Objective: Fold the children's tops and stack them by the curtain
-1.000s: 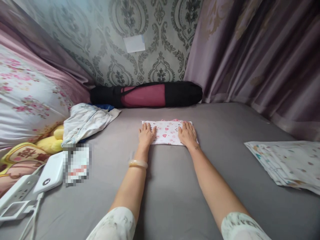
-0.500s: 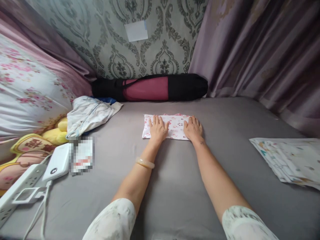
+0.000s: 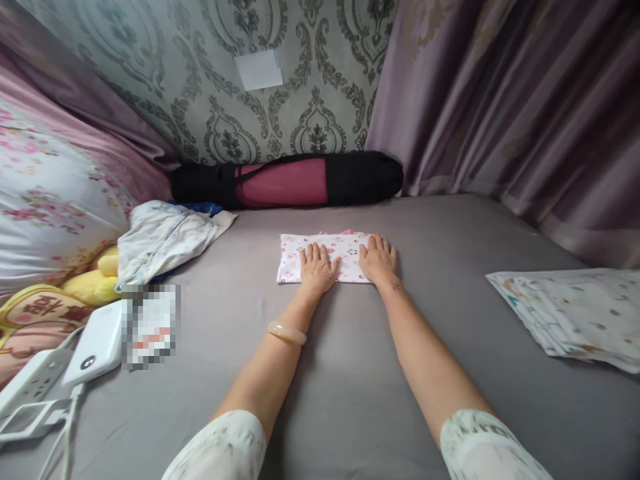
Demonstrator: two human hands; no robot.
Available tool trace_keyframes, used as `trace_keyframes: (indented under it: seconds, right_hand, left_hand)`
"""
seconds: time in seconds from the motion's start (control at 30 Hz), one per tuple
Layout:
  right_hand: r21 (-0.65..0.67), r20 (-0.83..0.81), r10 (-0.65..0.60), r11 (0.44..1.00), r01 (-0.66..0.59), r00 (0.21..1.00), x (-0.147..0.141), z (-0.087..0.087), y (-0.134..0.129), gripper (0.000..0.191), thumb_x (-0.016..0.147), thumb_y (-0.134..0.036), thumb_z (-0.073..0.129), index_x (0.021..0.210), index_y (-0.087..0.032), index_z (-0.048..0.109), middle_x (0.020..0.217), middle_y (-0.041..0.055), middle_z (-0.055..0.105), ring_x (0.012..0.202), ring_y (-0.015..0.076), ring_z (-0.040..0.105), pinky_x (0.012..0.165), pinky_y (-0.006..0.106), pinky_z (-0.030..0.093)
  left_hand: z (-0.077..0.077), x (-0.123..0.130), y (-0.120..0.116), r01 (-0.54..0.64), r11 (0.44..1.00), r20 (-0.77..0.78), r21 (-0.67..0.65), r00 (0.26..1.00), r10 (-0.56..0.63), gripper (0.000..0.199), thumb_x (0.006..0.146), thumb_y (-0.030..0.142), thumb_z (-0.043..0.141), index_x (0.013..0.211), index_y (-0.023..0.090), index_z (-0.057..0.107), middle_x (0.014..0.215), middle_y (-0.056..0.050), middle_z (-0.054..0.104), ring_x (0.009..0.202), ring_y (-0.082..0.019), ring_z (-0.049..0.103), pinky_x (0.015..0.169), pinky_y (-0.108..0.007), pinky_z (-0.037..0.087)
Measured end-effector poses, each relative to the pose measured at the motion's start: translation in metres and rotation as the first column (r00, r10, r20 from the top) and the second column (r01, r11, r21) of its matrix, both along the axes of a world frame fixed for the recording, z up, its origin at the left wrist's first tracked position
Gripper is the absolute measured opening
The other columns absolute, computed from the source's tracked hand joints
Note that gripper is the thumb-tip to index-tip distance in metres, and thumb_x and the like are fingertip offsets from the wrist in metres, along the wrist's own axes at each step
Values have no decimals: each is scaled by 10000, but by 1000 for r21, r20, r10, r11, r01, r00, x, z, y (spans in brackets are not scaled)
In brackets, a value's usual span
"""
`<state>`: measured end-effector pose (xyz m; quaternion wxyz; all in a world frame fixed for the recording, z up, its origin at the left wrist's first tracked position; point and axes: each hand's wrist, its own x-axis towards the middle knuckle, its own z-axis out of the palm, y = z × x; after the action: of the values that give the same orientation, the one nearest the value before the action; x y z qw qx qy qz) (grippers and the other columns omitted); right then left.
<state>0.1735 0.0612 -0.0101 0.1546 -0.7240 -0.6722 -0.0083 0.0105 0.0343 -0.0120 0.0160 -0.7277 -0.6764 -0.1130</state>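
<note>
A folded white cloth with a pink and red flower print lies flat on the grey bed sheet, a bit of pink trim showing at its far edge. My left hand rests flat on its middle-left part, fingers spread and pointing away from me. On the right end of the cloth lies my right hand, palm down, fingers stretched out and reaching its edge. Neither hand grips anything. A pale bangle circles my left wrist.
A black and maroon long bag lies along the patterned wall. At left are a crumpled cloth, a white power bank, a power strip with cables, and a floral pillow. At right sits a folded printed cloth stack.
My left hand has slid slightly right and nearer on the cloth; my right hand has shifted a little inward over its right end. The whole view has turned slightly.
</note>
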Motion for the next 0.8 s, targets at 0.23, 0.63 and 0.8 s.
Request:
trace_keyframes:
  seconds: [0.23, 0.63, 0.8]
  right_hand:
    - [23, 5, 87, 996, -87, 996, -10, 4, -1, 565, 1006, -379, 259, 1472, -86, 385, 1568, 165, 295, 1459, 298, 189, 1163, 492, 102]
    - [-29, -6, 72, 997, -72, 997, -9, -3, -2, 568, 1004, -394, 291, 1473, -88, 384, 1546, 169, 338, 1444, 305, 225, 1151, 470, 155]
    - [-3, -8, 71, 997, -71, 997, -10, -1, -4, 541, 1007, -390, 292, 1457, -120, 419, 1537, 164, 357, 1440, 305, 240, 1147, 499, 142]
  left_hand:
    - [13, -18, 4, -72, 992, 33, 101, 997, 70, 542, 990, 455, 259, 1356, 133, 496, 1459, -167, 474, 1381, -282, 384, 1151, -484, 258]
    - [9, -24, 4, -102, 994, 11, 36, 995, 102, 567, 979, 452, 289, 1389, 101, 462, 1518, -196, 382, 1429, -310, 312, 1152, -530, 244]
    - [4, -23, 8, -39, 996, -2, 83, 999, 39, 591, 981, 481, 256, 1432, 140, 430, 1555, -153, 332, 1463, -283, 246, 1179, -525, 189]
